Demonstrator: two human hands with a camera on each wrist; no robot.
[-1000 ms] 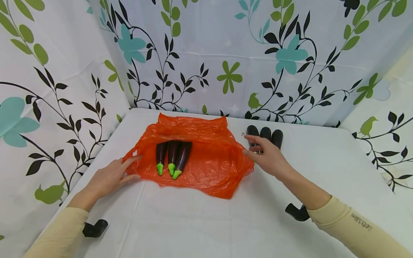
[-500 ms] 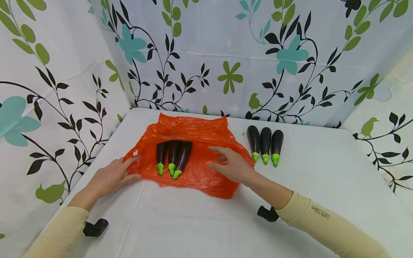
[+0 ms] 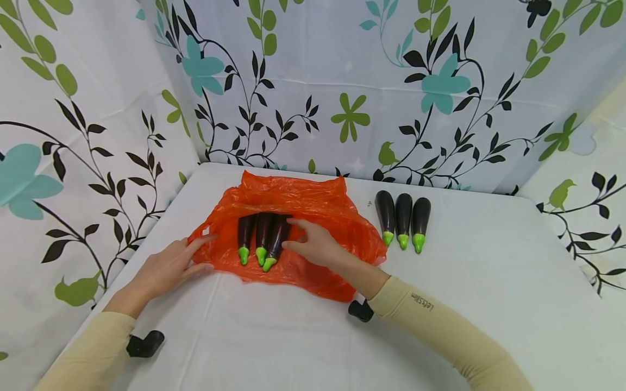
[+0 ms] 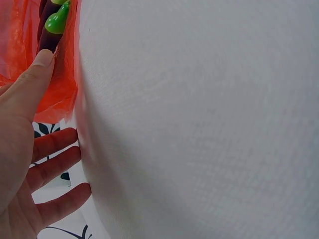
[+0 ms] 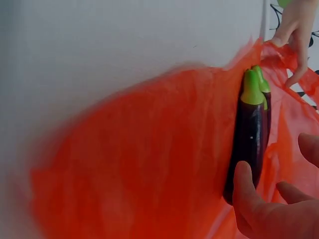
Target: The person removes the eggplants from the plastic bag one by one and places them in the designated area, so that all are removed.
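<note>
An orange plastic bag (image 3: 293, 190) lies spread on the white table, its mouth toward me. Inside its left half rest three dark purple eggplants (image 3: 264, 233) side by side, green stem ends facing me. My left hand (image 3: 166, 266) rests at the bag's left edge with fingers extended and spread; the left wrist view shows its thumb (image 4: 30, 84) over the orange plastic. Over the bag's opening, my right hand (image 3: 315, 247) is at the rightmost eggplant, thumb and fingers parted. In the right wrist view, a fingertip overlaps that eggplant (image 5: 249, 134).
Three more eggplants (image 3: 403, 217) lie in a row on the table (image 3: 489, 260), right of the bag. A patterned curtain (image 3: 303, 81) hangs behind and along the sides. Black wrist-worn pieces (image 3: 145, 344) show beside each forearm.
My right hand has moved left from the bag's right edge, across its opening, to the rightmost eggplant inside. The left hand has stayed at the bag's left edge.
</note>
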